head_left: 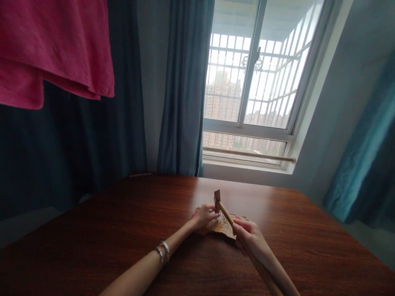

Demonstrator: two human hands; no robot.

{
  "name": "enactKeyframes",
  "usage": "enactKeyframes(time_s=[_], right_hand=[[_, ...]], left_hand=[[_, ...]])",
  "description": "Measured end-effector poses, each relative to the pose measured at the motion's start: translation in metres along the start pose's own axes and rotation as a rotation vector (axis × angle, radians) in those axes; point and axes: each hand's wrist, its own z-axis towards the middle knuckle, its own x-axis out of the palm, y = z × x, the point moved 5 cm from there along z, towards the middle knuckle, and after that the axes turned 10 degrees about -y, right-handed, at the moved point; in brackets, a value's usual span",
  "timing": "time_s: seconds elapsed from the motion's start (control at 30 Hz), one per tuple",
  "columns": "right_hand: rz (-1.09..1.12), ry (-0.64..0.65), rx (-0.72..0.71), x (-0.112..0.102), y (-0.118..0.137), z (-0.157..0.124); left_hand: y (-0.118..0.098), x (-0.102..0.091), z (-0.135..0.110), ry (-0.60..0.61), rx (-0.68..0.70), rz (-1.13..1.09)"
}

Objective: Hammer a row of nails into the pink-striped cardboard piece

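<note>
My left hand [204,215] rests on the dark wooden table [123,230], fingers curled and pinching at a small thin upright piece on a tan perforated board [222,225]. The piece itself is too small to name. My right hand [247,235] is closed round the handle of a small wooden hammer [219,204], whose head hangs just above the left fingers. Pink material shows under the board's far edge. Two silver bangles [163,251] circle my left wrist.
A barred window [253,74] with grey-blue curtains [185,90] stands behind the table. Pink cloth [55,45] hangs at the upper left. A teal curtain [367,164] hangs at the right, past the table's edge.
</note>
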Motion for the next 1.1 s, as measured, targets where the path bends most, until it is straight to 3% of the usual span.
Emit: enactKeyframes(time_s=[0.33, 0.9, 1.1], right_hand=[[0.006, -0.05, -0.017, -0.0051, 0.0007, 0.0004], [0.012, -0.03, -0.035, -0.0051, 0.0052, 0.0017], [0.025, -0.014, -0.031, -0.0071, 0.0034, 0.0031]], left_hand=[[0.0054, 0.0011, 0.0011, -0.031, -0.005, 0.038], [0.0075, 0.0013, 0.001, -0.036, -0.033, 0.04], [0.0074, 0.0011, 0.0007, -0.039, 0.018, 0.038]])
